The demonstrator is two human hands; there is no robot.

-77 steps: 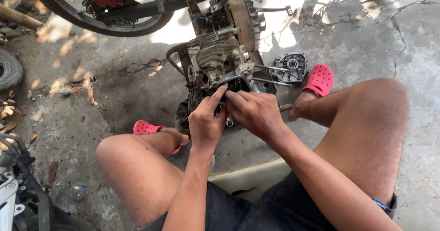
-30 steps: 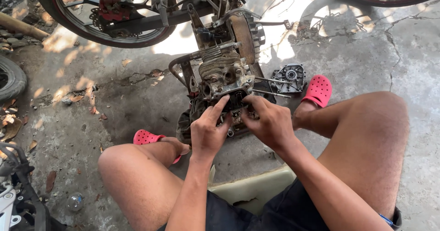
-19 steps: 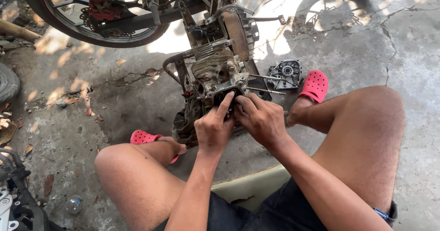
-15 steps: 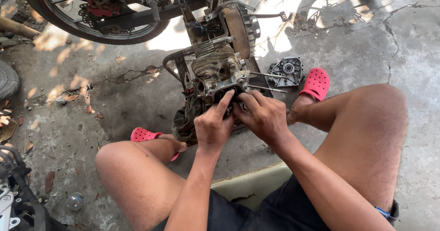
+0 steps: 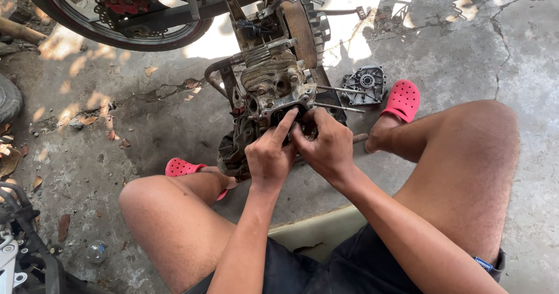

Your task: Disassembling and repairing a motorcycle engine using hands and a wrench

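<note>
Both hands stay at the engine block: left hand and right hand remain pinching something there, hidden behind fingers.

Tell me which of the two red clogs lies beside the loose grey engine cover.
The red clog on the right foot, just right of the grey engine cover; the other clog lies beside the rag.

Grimy, matt cast-metal engine on rough, cracked concrete floor; dull grey metal cover, glossy red rubbery-looking clogs, crumpled cloth rag.
</note>
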